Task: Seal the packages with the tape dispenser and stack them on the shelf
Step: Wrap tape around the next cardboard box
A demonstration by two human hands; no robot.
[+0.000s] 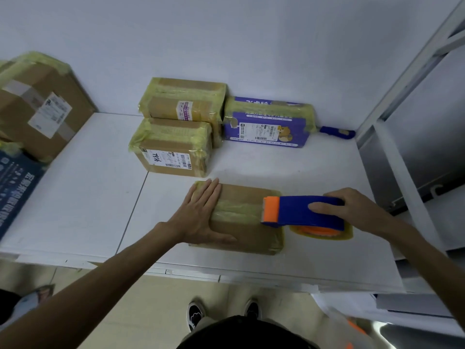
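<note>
The left hand (pixel 201 215) lies flat, fingers straight, on the flat brown cardboard package (pixel 247 239) near the white counter's (pixel 88 197) front edge, pinning it against sliding. The right hand (pixel 352 207) grips the blue tape dispenser with an orange nose (pixel 302 212) at the package's right end, probably finishing a yellowish tape strip (pixel 236 209) across the top.

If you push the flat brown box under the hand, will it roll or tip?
Probably neither: the brown box lies low and flat, so it should slide on the smooth table. Likely stiff too: the left hand rests on it without denting it.
</note>
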